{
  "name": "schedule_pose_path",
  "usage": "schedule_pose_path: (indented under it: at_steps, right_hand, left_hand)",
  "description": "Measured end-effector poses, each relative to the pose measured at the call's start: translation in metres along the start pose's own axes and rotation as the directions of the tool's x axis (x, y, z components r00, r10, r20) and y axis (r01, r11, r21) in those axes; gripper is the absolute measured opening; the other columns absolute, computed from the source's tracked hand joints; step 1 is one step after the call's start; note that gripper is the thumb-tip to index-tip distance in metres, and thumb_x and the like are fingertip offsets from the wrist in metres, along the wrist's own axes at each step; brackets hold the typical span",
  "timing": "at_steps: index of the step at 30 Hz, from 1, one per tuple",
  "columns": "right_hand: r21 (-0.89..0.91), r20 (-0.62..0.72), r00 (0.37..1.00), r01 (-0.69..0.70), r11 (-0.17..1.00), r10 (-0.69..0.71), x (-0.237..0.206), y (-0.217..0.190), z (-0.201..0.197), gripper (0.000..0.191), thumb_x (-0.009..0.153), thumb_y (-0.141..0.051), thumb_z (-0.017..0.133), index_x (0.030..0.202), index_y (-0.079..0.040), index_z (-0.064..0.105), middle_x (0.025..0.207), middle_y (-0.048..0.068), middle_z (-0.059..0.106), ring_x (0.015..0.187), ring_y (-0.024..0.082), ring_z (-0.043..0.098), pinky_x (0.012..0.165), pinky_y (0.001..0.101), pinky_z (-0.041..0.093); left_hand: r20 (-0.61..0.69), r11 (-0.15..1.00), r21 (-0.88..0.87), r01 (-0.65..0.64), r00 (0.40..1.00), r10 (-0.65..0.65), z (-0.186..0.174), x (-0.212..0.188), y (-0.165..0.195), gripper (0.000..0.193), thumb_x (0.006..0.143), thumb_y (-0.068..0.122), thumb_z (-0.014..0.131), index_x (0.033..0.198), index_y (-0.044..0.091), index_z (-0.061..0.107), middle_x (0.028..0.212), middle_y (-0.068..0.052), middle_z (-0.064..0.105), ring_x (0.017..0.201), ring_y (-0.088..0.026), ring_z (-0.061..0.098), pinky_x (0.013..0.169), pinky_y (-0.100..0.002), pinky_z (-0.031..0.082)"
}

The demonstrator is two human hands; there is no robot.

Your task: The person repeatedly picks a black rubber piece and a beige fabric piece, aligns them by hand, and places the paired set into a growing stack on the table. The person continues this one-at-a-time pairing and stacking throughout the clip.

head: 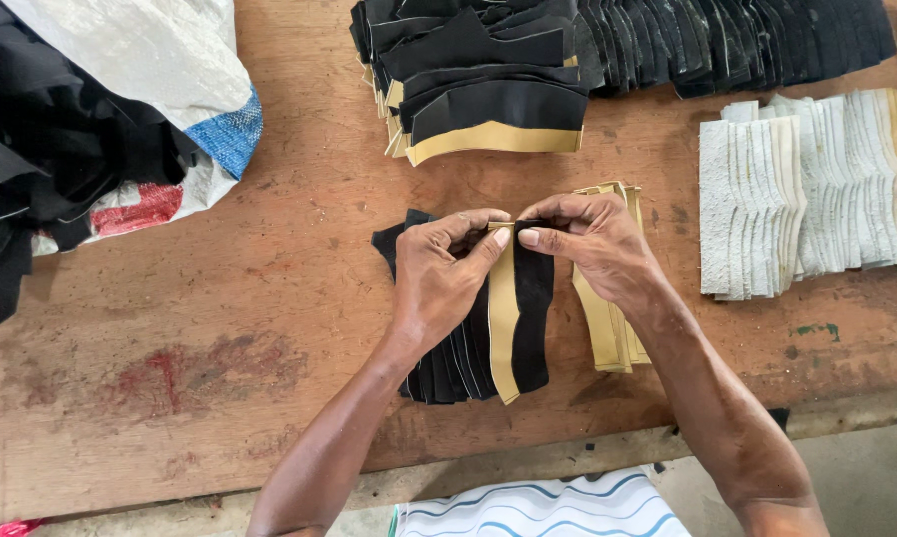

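Note:
My left hand [443,273] and my right hand [587,239] meet at the top end of a long curved piece [518,318] made of a black strip laid against a tan strip. Both hands pinch that top end between thumb and fingers. The piece lies over a small pile of black cut pieces [448,358] under my left hand. A stack of tan strips [607,333] lies under my right wrist.
On the brown wooden table [220,328], a pile of joined black-and-tan pieces [483,85] sits at the back, with a long row of black pieces [746,45] to its right. Rows of white and cream pieces [806,189] lie right. A woven sack with black scraps [90,119] lies left.

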State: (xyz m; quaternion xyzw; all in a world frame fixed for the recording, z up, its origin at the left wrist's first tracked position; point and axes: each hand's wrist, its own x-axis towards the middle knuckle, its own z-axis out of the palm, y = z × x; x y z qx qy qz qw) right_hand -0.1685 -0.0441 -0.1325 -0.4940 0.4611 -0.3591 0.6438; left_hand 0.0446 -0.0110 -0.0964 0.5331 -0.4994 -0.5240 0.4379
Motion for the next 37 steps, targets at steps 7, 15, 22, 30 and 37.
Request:
schedule_pose_path:
  at_steps: [7, 15, 22, 30, 37]
  right_hand:
    - [-0.099, 0.0, 1.0, -0.008, 0.995, 0.008, -0.001, 0.001, 0.0, 0.024, 0.083, -0.006, 0.082, 0.106, 0.0, 0.077, 0.094, 0.01, 0.078, 0.085, 0.013, 0.073, 0.078, 0.0261, 0.063]
    - [-0.001, 0.023, 0.997, -0.077, 0.997, 0.077, -0.004, -0.003, -0.005, 0.024, 0.088, -0.019, 0.078, 0.105, -0.003, 0.076, 0.088, 0.003, 0.073, 0.077, 0.009, 0.067, 0.068, 0.0235, 0.057]
    - [-0.009, 0.039, 0.998, -0.04, 0.999, 0.04, -0.005, 0.003, -0.006, 0.019, 0.09, -0.016, 0.078, 0.104, -0.002, 0.075, 0.087, 0.002, 0.072, 0.078, 0.007, 0.066, 0.071, 0.0212, 0.056]
    - [-0.007, -0.019, 0.998, -0.057, 0.998, 0.057, -0.007, 0.016, -0.002, 0.011, 0.092, -0.011, 0.075, 0.101, -0.004, 0.074, 0.087, -0.001, 0.07, 0.076, 0.005, 0.062, 0.068, 0.0196, 0.053]
    - [-0.261, -0.201, 0.98, -0.053, 0.964, -0.001, -0.007, 0.033, 0.009, 0.007, 0.093, -0.011, 0.073, 0.098, -0.006, 0.074, 0.086, -0.002, 0.07, 0.077, 0.005, 0.062, 0.068, 0.0191, 0.054]
  left_hand:
    - [0.035, 0.984, 0.081, -0.159, 0.987, 0.157, 0.002, -0.004, -0.006, 0.018, 0.094, 0.011, 0.073, 0.111, 0.005, 0.078, 0.097, -0.004, 0.079, 0.081, -0.006, 0.074, 0.071, -0.021, 0.062]
    - [0.109, 0.995, -0.084, 0.055, 0.993, -0.045, 0.0, 0.007, -0.008, 0.018, 0.092, 0.009, 0.074, 0.109, 0.002, 0.076, 0.09, -0.004, 0.078, 0.077, -0.007, 0.072, 0.068, -0.021, 0.061]
    - [0.127, 0.995, -0.064, 0.078, 0.989, -0.069, 0.002, 0.008, -0.011, 0.015, 0.094, 0.01, 0.073, 0.107, 0.002, 0.077, 0.086, -0.004, 0.078, 0.074, -0.006, 0.07, 0.065, -0.021, 0.059]
    - [0.09, 1.0, -0.018, -0.005, 0.996, 0.006, 0.006, 0.005, -0.016, 0.012, 0.095, 0.007, 0.073, 0.105, 0.002, 0.077, 0.085, -0.003, 0.077, 0.075, -0.004, 0.068, 0.065, -0.02, 0.057]
    - [0.044, 0.991, 0.101, -0.091, 0.995, 0.087, 0.017, 0.006, -0.023, 0.012, 0.094, 0.007, 0.072, 0.104, 0.002, 0.077, 0.086, -0.005, 0.079, 0.072, -0.006, 0.071, 0.062, -0.02, 0.056]
